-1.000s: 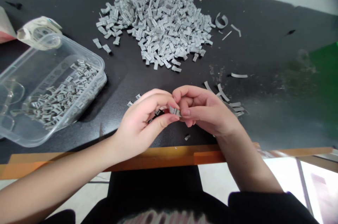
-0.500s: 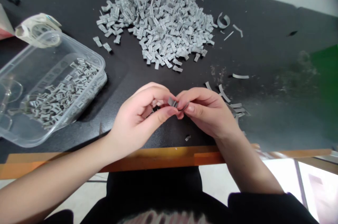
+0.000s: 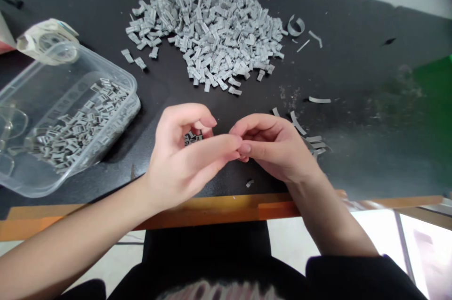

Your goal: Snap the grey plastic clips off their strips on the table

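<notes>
My left hand and my right hand meet fingertip to fingertip above the table's near edge. Two left digits press together beside the right fingertips, while another left finger curls apart above them. My right thumb and forefinger are pinched. Whatever lies between the fingertips is hidden. Through the gap in my left hand, several small grey clips show. On the tabletop just in front of my right hand's wrist lies a small grey scrap.
A large heap of grey pieces covers the table's back middle. At left stands a clear plastic box with small grey clips, a white roll at its far corner. Grey strips lie right of my right hand; a curled strip is farther back.
A small grey clip and strip visible between my fingertips earlier are now covered by the fingers. My left hand has turned, and one of its fingers has lifted away from the right hand.
</notes>
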`<action>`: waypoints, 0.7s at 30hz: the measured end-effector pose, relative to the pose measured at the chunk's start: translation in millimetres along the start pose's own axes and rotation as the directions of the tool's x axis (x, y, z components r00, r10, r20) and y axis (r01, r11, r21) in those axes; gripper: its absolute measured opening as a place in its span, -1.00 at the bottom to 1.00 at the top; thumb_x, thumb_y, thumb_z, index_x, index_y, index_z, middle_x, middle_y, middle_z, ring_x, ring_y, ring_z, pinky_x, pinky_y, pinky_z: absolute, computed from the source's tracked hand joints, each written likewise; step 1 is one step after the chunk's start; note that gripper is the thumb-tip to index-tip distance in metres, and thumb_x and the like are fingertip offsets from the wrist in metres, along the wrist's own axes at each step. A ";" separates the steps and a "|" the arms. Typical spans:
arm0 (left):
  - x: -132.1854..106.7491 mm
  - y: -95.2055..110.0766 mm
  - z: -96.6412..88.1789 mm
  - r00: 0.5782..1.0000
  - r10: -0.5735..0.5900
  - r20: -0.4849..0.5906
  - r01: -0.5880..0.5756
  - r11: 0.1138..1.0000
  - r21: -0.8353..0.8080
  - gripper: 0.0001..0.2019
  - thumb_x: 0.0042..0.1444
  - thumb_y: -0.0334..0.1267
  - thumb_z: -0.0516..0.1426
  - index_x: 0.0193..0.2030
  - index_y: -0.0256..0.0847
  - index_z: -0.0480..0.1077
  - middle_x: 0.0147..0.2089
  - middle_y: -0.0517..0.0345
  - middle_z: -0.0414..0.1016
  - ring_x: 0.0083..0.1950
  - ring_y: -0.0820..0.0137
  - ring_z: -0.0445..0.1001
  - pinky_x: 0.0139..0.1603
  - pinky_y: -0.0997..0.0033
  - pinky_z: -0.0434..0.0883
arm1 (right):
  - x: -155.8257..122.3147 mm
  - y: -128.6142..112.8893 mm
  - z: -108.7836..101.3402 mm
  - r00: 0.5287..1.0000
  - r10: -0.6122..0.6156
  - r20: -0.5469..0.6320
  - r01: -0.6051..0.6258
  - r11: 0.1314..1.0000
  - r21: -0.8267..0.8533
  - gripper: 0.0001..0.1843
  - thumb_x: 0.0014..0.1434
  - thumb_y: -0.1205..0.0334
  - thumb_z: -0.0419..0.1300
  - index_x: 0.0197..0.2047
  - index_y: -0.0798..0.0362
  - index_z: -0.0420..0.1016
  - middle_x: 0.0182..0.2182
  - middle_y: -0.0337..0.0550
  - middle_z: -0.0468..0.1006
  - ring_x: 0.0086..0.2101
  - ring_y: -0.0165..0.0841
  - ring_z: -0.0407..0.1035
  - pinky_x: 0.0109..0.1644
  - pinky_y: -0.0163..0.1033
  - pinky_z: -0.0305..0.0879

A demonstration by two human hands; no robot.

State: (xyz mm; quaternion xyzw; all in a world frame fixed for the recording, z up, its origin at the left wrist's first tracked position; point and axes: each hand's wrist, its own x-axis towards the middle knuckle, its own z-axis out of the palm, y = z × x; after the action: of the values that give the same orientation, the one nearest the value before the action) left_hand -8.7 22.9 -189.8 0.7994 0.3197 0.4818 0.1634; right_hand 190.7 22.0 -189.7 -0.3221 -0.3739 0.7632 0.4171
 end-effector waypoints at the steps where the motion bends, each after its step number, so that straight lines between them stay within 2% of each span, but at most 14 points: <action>1: 0.0 0.0 0.1 1.000 0.002 0.004 -0.002 1.000 0.011 -0.86 0.19 -0.35 0.34 -0.12 -0.10 0.54 -0.09 0.14 0.33 -0.21 0.43 0.41 -0.27 0.41 0.48 | -0.4 0.4 -0.3 1.000 0.003 -0.015 -0.003 1.000 -0.009 -0.85 0.09 0.36 0.50 -0.25 0.03 0.70 -0.39 -0.23 0.67 -0.42 -0.47 0.49 -0.31 -0.36 0.49; 4: 1.0 1.5 -0.5 0.999 -0.042 0.008 0.042 0.999 0.006 -0.79 0.17 -0.25 0.37 -0.07 -0.10 0.52 -0.11 0.11 0.36 -0.15 0.34 0.42 -0.18 0.30 0.50 | -1.3 0.6 0.3 0.999 0.003 -0.034 -0.003 1.000 -0.001 -0.90 0.10 0.36 0.49 -0.29 0.04 0.70 -0.41 -0.24 0.66 -0.45 -0.49 0.46 -0.32 -0.36 0.46; 7: 2.1 2.7 -1.0 0.994 -0.110 0.014 0.111 0.993 -0.029 -0.69 0.17 -0.23 0.36 0.03 -0.03 0.45 -0.11 0.11 0.38 -0.06 0.26 0.44 -0.02 0.20 0.50 | -1.4 -0.5 2.2 0.999 -0.011 -0.044 0.011 1.000 -0.004 -0.90 0.10 0.32 0.50 -0.29 0.05 0.68 -0.42 -0.26 0.63 -0.49 -0.52 0.39 -0.36 -0.38 0.40; 13: 2.1 0.3 -1.8 0.996 -0.044 0.072 0.044 0.999 -0.001 -0.74 0.24 -0.19 0.31 0.01 -0.10 0.41 -0.09 0.08 0.41 -0.05 0.29 0.46 -0.03 0.26 0.53 | 0.1 -2.3 6.6 0.997 0.020 -0.069 -0.023 0.999 -0.035 -0.78 0.06 0.18 0.53 -0.36 0.09 0.62 -0.49 -0.28 0.55 -0.52 -0.52 0.30 -0.40 -0.37 0.31; 16: 0.6 1.4 -0.1 0.990 -0.057 0.128 0.061 0.998 -0.030 -0.75 0.25 -0.17 0.31 -0.01 -0.12 0.39 -0.09 0.04 0.44 -0.03 0.28 0.48 -0.01 0.26 0.53 | 1.6 -0.6 6.7 0.995 0.032 -0.094 -0.035 0.999 -0.031 -0.78 0.06 0.18 0.53 -0.38 0.10 0.61 -0.51 -0.29 0.54 -0.54 -0.53 0.30 -0.43 -0.38 0.30; 21: -0.9 7.9 3.6 0.953 -0.244 0.181 0.257 0.965 -0.048 -0.86 0.24 -0.33 0.27 -0.11 -0.13 0.40 -0.11 0.09 0.46 -0.07 0.30 0.49 -0.05 0.26 0.51 | 3.7 3.5 5.2 0.991 0.027 -0.129 -0.029 1.000 -0.012 -0.73 -0.06 0.26 0.59 -0.39 0.07 0.57 -0.51 -0.31 0.57 -0.55 -0.53 0.36 -0.44 -0.40 0.34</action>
State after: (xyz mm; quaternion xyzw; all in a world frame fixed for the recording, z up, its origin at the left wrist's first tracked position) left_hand -3.1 16.6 -187.7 0.7850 0.3857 0.3966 0.2787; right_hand 183.4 22.4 -190.7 -0.3788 -0.3470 0.7441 0.4272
